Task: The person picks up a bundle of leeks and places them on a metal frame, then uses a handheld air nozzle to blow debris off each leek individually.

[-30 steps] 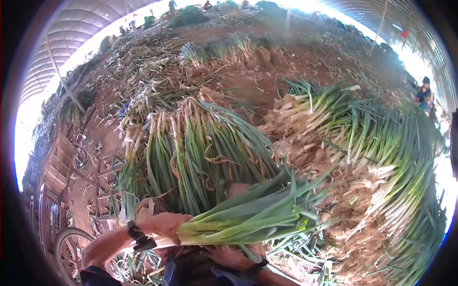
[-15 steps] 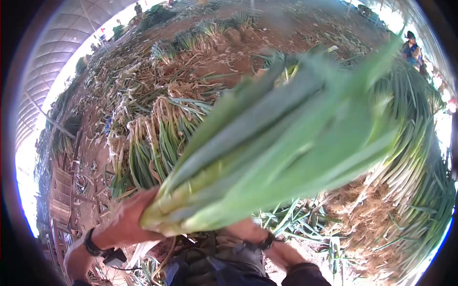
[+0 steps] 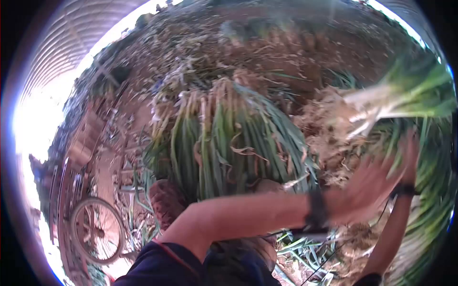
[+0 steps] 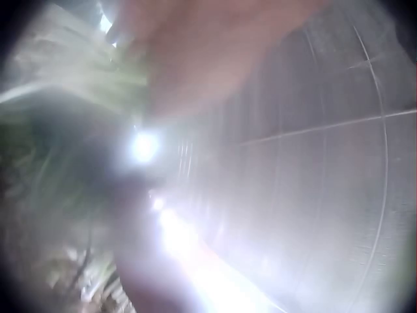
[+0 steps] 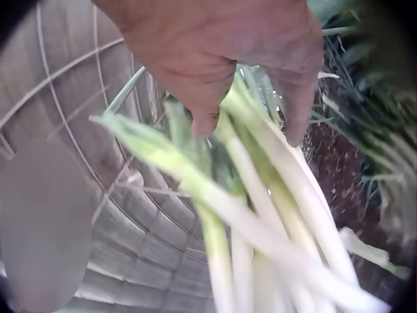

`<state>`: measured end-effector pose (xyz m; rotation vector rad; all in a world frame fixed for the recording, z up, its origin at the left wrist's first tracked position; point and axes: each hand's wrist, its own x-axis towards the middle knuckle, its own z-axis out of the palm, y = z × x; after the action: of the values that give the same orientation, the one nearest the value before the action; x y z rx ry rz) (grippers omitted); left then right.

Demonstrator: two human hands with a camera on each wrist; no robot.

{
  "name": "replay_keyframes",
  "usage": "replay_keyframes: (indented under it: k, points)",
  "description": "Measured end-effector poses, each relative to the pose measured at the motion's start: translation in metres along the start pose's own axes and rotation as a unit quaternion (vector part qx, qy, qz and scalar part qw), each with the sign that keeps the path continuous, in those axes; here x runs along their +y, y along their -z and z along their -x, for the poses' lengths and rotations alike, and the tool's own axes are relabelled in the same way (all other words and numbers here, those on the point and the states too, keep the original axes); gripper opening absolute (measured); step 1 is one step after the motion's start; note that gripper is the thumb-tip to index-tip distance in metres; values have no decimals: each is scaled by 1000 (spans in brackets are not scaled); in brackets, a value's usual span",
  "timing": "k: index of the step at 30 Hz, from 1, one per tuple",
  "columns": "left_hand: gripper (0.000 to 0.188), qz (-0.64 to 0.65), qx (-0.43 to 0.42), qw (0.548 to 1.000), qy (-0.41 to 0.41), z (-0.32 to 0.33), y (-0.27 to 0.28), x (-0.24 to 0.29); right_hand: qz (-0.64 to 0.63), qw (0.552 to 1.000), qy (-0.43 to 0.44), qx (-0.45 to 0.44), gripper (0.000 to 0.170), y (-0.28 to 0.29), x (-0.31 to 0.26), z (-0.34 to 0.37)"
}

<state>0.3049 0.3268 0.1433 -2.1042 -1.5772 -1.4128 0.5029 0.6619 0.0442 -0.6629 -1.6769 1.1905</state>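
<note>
A bundle of long green onions, white ends pointing left, is over the right-hand pile, blurred; whether it rests there I cannot tell. Below it my left hand reaches across with fingers extended, holding nothing visible. Beside it, my right hand points upward, fingers straight, slightly below the bundle. In the right wrist view, thumb and fingers of my right hand are spread on either side of white and green stalks, not curled round them. The left wrist view shows my left hand only as a blur.
A heap of onions with drooping leaves stands in front of my legs. A shoe is at its lower left edge. Left of that are a spoked wheel and a wooden frame. Loose leaves litter the ground.
The bundle, gripped in my left hand before, has swung up and right over the right-hand pile. My left hand has let go and both arms have moved right. The head view has shifted.
</note>
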Motion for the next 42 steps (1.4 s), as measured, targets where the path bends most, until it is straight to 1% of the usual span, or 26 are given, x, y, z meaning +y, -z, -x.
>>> replay_keyframes:
  k: [2, 4, 5, 6, 7, 8, 9, 10, 11, 15, 16, 18, 19, 20, 21, 25, 26, 28, 29, 32, 35, 36, 39, 40, 41, 42]
  points:
    - [67, 31, -88, 995, 43, 90, -4, -27, -53, 992, -107, 26, 60, -31, 72, 103]
    - [68, 22, -202, 956, 210, 195, 17, -69, 126, 977, -173, -25, 52, -30, 179, 212]
    - [61, 232, -263, 822, 449, 244, 29, -98, 303, 932, -162, -118, 48, -29, 227, 280]
    - [57, 34, -179, 935, 304, 261, 82, -100, 463, 844, -119, -243, 44, -32, 260, 348]
    - [59, -31, -192, 879, 436, 289, 118, -104, 517, 774, -65, -361, 41, -39, 286, 413]
    - [63, -124, -191, 854, 468, 335, 145, -120, 527, 737, -139, -401, 48, -77, 249, 459]
    - [64, -174, -185, 806, 535, 362, 179, -123, 497, 746, 47, -441, 44, -80, 245, 510]
    - [67, -228, -182, 752, 591, 386, 206, -126, 226, 891, -219, -326, 44, -74, 251, 567]
    - [71, -271, -145, 713, 630, 403, 229, -126, -76, 875, -453, -150, 43, -68, 255, 599]
    - [91, -312, 16, 540, 781, 474, 280, -139, 11, 815, -574, -81, 46, -97, 221, 544]
    - [91, -307, 26, 534, 787, 495, 279, -142, 19, 817, -569, -91, 46, -98, 217, 521]
    - [110, -189, 181, 491, 831, 533, 270, -144, -110, 861, -495, -33, 22, -101, 208, 459]
    - [110, -183, 192, 486, 833, 543, 266, -145, 66, 904, -395, -152, 23, -112, 194, 420]
    - [116, -200, 248, 497, 807, 551, 260, -149, 81, 924, -366, -83, 32, -196, 82, 386]
    - [122, -216, 304, 505, 778, 555, 255, -151, 107, 932, -330, -103, 37, -220, 68, 367]
    - [128, -158, 326, 418, 833, 533, 272, -150, 113, 945, -218, -218, 41, -348, -7, 326]
    - [128, -149, 331, 418, 833, 534, 271, -151, 133, 942, -172, -254, 41, -383, -14, 328]
    - [102, -193, 334, 436, 813, 545, 269, -150, 37, 915, -233, -326, 39, -477, -79, 346]
    - [102, -188, 339, 435, 813, 563, 264, -154, 61, 896, -221, -381, 39, -514, -85, 359]
    - [50, -303, 375, 493, 724, 606, 267, -157, 4, 835, -233, -499, 40, -613, -98, 397]
    - [40, -251, 339, 529, 736, 625, 294, -145, -28, 837, -194, -510, 44, -703, -67, 428]
    - [28, -237, 333, 522, 749, 620, 306, -139, -29, 853, -160, -496, 46, -729, -55, 435]
    - [26, -80, 434, 483, 756, 609, 337, -129, -10, 864, -172, -473, 50, -790, -24, 446]
    - [26, -74, 430, 484, 759, 616, 342, -130, 27, 832, -207, -514, 52, -802, -24, 444]
    - [28, -100, 346, 498, 789, 624, 346, -131, 64, 795, -241, -553, 55, -809, -25, 445]
    - [29, -126, 260, 509, 811, 627, 348, -133, 69, 796, -243, -551, 55, -811, -15, 456]
